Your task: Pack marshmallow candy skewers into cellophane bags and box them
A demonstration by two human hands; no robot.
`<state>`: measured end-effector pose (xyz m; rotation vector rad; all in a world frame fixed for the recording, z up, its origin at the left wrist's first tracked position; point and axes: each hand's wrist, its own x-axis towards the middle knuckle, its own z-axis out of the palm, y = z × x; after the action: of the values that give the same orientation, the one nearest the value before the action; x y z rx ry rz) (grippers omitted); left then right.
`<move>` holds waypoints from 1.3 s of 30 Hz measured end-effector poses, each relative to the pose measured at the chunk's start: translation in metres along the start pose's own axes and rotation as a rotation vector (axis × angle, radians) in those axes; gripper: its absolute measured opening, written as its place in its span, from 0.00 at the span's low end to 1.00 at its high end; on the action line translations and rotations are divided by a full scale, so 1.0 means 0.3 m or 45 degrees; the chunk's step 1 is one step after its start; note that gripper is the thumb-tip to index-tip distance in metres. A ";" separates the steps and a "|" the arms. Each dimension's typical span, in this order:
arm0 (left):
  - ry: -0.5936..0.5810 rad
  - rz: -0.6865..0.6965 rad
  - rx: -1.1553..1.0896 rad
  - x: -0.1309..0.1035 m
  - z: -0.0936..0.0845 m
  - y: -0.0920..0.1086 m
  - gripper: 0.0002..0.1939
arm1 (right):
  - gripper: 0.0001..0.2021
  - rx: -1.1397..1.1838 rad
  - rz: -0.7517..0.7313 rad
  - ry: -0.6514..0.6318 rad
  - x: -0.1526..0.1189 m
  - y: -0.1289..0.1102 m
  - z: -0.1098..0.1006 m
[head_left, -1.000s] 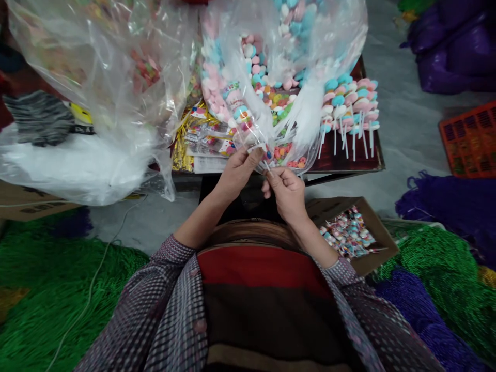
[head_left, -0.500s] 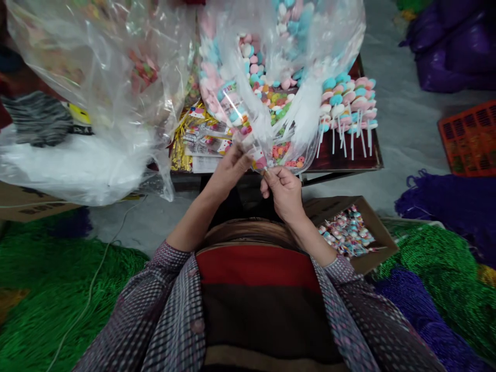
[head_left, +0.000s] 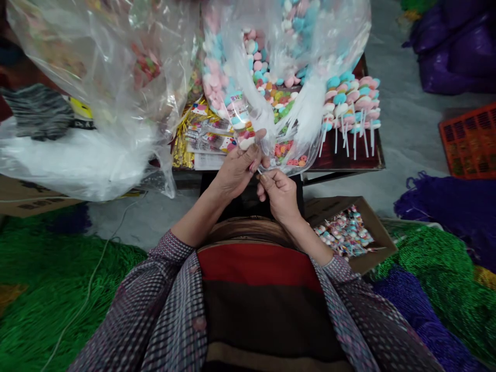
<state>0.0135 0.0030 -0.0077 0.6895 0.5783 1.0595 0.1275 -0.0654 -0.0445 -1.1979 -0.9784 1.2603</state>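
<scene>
A marshmallow candy stick (head_left: 240,118) in a clear printed wrapper points up and away from me, its pieces blue, white and multicoloured. My left hand (head_left: 237,171) is closed around the wrapper's lower end. Just to the right, my right hand (head_left: 282,194) pinches the white stick at the bottom between thumb and fingers. Behind both hands lies a big clear plastic bag (head_left: 267,111) with loose marshmallows, gummy rings and bundled white sticks. Flat printed wrappers (head_left: 211,135) and gold twist ties (head_left: 182,155) lie left of my left hand.
Unwrapped marshmallow sticks (head_left: 351,106) are stacked at the table's right end. A cardboard box (head_left: 382,248) of wrapped candies stands below on the right. Large plastic bags (head_left: 116,98) cover the left side. Green strands (head_left: 77,289) and an orange crate (head_left: 470,142) are on the floor.
My left hand has slid down and right toward my right hand, now wrapping the wrapper's lower end. The right hand keeps its pinch, almost unmoved.
</scene>
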 end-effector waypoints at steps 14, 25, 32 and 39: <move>-0.725 -0.546 -0.110 -0.090 0.045 -0.051 0.25 | 0.25 0.156 -0.026 -0.463 0.108 -0.185 -0.161; -0.104 0.005 0.874 -0.053 -0.042 0.004 0.16 | 0.21 -0.211 -0.379 -0.086 0.165 -0.139 -0.022; -0.132 -0.036 0.609 -0.062 -0.074 0.044 0.16 | 0.20 -0.241 -0.360 -0.150 0.216 -0.179 0.017; 0.472 0.277 0.731 -0.059 -0.177 0.092 0.13 | 0.20 -0.371 -0.289 -0.310 0.353 -0.150 0.148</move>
<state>-0.0474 0.0075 -0.0203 1.0818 1.1754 1.2451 0.1012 0.0477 -0.0029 -1.1293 -1.4751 1.1242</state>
